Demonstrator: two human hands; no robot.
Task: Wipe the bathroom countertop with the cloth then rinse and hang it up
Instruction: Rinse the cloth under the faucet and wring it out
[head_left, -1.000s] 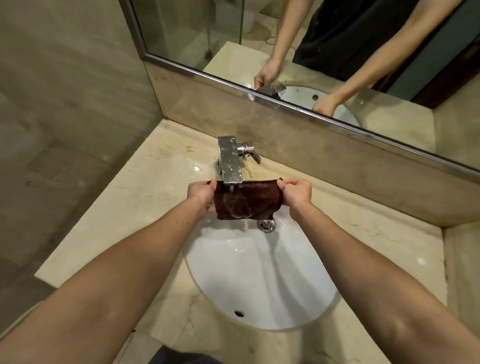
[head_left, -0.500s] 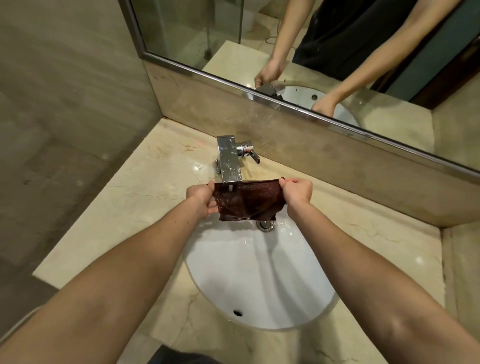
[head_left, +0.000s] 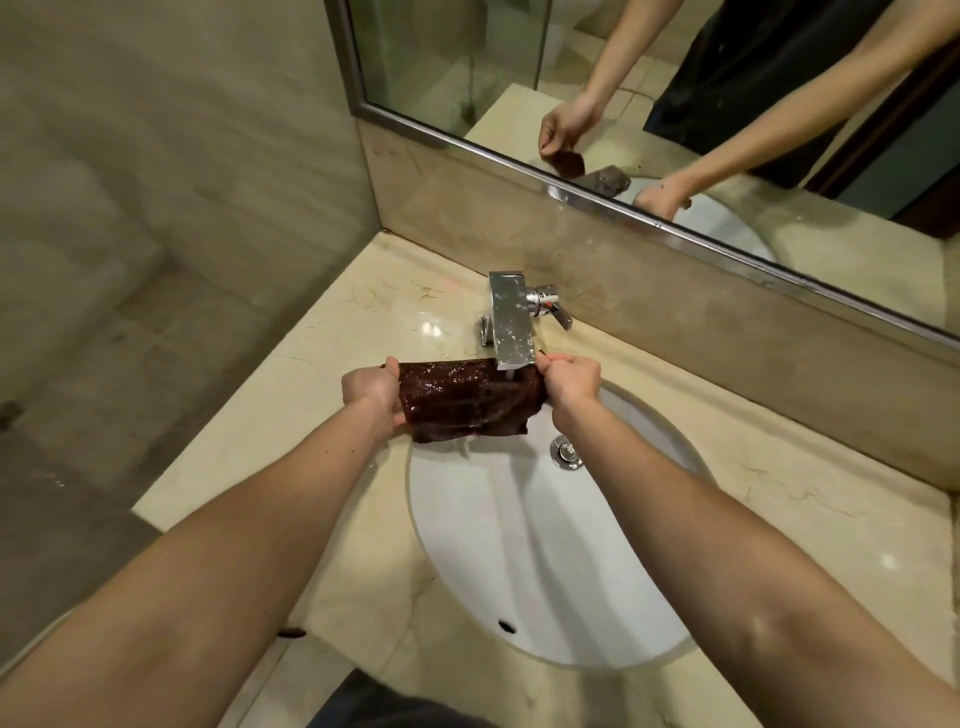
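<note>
The person is rinsing the cloth (head_left: 467, 400) under the tap (head_left: 511, 327) at the basin's (head_left: 519, 545) 12 o'clock, left hand (head_left: 371, 389) and right hand (head_left: 569, 382) each clamping a grip on one end; sliding it sideways would wet it all.

You are in a bathroom. A white oval basin (head_left: 519, 545) is sunk into a cream marble countertop (head_left: 322, 332), with a chrome tap (head_left: 511, 325) behind it. A metal-framed mirror (head_left: 441, 62) hangs above, beside stone-tiled walls (head_left: 156, 182).
</note>
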